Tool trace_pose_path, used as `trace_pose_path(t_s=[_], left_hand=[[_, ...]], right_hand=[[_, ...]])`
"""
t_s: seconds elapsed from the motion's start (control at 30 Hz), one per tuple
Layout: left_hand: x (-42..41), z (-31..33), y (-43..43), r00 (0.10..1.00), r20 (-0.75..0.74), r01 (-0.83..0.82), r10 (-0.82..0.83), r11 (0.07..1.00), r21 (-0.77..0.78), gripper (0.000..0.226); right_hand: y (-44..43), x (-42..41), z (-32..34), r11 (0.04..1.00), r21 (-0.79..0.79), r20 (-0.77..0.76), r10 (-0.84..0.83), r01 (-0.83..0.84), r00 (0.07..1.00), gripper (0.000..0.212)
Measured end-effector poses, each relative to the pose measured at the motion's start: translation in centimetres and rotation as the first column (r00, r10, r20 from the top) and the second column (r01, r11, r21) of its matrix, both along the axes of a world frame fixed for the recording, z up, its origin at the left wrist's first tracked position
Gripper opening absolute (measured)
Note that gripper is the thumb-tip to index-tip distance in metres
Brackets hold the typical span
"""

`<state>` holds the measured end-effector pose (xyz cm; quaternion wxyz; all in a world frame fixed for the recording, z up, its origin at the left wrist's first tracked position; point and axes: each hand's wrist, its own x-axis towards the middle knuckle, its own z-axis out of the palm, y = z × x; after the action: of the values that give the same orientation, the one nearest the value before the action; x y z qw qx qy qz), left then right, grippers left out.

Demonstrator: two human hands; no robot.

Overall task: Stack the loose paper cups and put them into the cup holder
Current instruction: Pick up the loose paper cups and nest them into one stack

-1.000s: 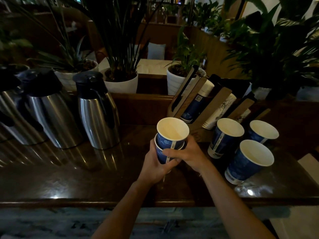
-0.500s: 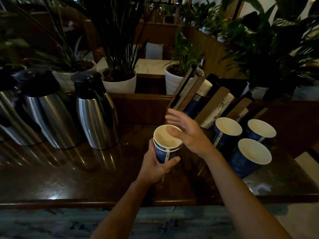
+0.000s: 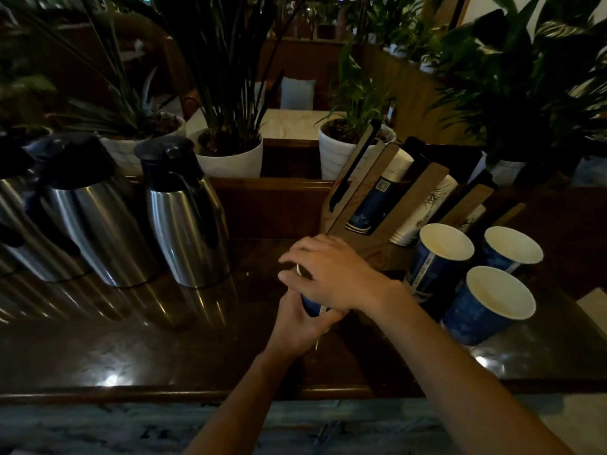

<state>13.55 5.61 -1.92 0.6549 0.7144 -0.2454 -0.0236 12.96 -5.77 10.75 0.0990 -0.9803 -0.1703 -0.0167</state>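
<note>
Upright stack (image 3: pixel 312 305) was gripped in left hand (image 3: pixel 300 321), right hand (image 3: pixel 331 274) pressed open-palmed atop; loose cups (image 3: pixel 440 257) stood rightward, nearer that hand.

Dim, soft, wide-angle edge distortion
</note>
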Motion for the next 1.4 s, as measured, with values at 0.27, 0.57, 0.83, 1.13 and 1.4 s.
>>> trace_pose_path(t_s=[0.27, 0.57, 0.83, 1.13, 1.4], left_hand=[[0.5, 0.3, 0.2, 0.997, 0.073, 0.025, -0.025, 1.0, 0.0, 0.063], [0.6, 1.8, 0.1, 0.987, 0.142, 0.08, -0.071, 0.995, -0.056, 0.086], [-0.3, -1.0, -0.5, 0.998, -0.065, 0.02, -0.026, 0.996, -0.091, 0.072], [0.0, -0.4, -0.9, 1.0, 0.023, -0.01, 0.011, 0.999, -0.046, 0.056], [0.3, -0.5, -0.7, 0.999, -0.043, 0.013, -0.017, 0.995, -0.098, 0.066]], right_hand=[[0.0, -0.2, 0.1, 1.0, -0.001, 0.03, 0.02, -0.02, 0.999, 0.037], [0.0, -0.2, 0.5, 0.997, -0.041, 0.05, 0.075, -0.073, 0.996, 0.028], [-0.1, -0.1, 0.4, 1.0, 0.002, -0.017, 0.007, -0.007, 1.0, 0.042], [-0.2, -2.0, 0.4, 0.999, -0.047, 0.088, 0.015, -0.011, 0.996, 0.035], [-0.1, -0.5, 1.1, 0.997, -0.065, -0.037, 0.044, -0.047, 0.998, 0.03]])
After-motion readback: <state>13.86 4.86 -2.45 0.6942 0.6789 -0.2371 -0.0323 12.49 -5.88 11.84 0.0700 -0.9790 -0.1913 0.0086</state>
